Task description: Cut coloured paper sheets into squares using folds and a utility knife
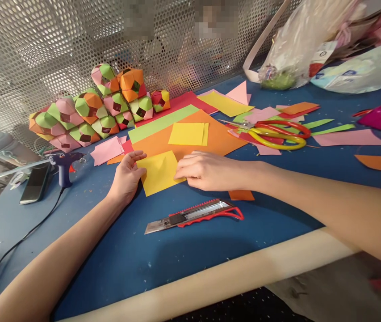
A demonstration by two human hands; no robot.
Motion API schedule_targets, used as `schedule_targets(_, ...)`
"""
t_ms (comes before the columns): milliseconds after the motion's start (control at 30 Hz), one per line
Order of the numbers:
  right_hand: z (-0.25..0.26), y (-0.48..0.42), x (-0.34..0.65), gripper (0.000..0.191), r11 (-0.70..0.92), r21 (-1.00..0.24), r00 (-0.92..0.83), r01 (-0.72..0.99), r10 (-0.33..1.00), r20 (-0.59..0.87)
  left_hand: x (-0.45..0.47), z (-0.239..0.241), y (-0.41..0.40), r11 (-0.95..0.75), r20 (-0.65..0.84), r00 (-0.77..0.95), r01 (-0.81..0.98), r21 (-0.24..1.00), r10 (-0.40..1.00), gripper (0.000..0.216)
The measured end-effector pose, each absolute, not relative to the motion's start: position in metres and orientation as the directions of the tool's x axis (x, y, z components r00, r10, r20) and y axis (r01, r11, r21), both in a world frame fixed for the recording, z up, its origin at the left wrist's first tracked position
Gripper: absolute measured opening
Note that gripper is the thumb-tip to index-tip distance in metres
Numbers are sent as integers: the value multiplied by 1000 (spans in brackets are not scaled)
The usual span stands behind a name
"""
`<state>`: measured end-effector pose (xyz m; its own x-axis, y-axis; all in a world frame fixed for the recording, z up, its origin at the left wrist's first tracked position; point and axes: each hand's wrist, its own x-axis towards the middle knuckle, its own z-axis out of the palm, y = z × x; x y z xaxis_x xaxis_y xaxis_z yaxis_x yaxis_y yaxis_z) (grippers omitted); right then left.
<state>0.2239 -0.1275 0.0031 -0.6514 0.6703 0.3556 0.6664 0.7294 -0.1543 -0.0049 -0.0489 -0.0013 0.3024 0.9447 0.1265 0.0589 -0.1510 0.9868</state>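
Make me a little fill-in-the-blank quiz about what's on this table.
The left hand and right hand touch a ____ sheet.
The knife has ____ trim on its handle.
Left of the glue gun lies a dark, flat ____.

Missing words: yellow; red; phone.

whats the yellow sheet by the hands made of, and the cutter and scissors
Yellow sheet: matte paper, it seems, thin with crisp straight edges.
Cutter: shiny grey blade suggests metal; red trim is probably plastic.
Scissors: grey blades look metal; smooth, glossy red and yellow handles are likely plastic.
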Motion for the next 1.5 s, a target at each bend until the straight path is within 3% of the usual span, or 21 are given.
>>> schedule_targets(167,8,-126,227,36,724,-262,-638,638,688,346,-7,-3,-47,-195,154,299,110,975,942,44)
schedule_targets(300,11,-125,228,38,704,-301,-637,643,710,301,-12,-2,-45,-348,252,319,291,891,913,40)
schedule_targets(433,14,-124,229,40,691,-331,-636,643,722,271,-14,10,-52,-613,468,397,494,617,790,33)
schedule_targets(533,17,-125,229,40,697,-343,-652,629,714,256,-14,25,-67,-747,573,495,546,380,653,21)
schedule_targets(633,21,-126,228,39,694,-351,-666,629,713,219,-15,37,-83,-845,535,676,513,151,506,13)
schedule_targets(700,23,-128,227,37,689,-341,-668,640,718,197,-19,39,-91,-892,450,785,448,63,426,14)
schedule_targets(867,24,-134,229,34,687,-299,-661,662,724,198,-36,23,-94,-920,328,860,379,100,390,20)
schedule_targets(1033,25,-135,232,37,672,-333,-646,662,736,201,-47,11,-91,-903,350,833,392,175,429,20)
schedule_targets(1500,30,-137,233,44,595,-387,-604,704,789,115,-46,8,-95,-903,431,793,369,220,429,15)
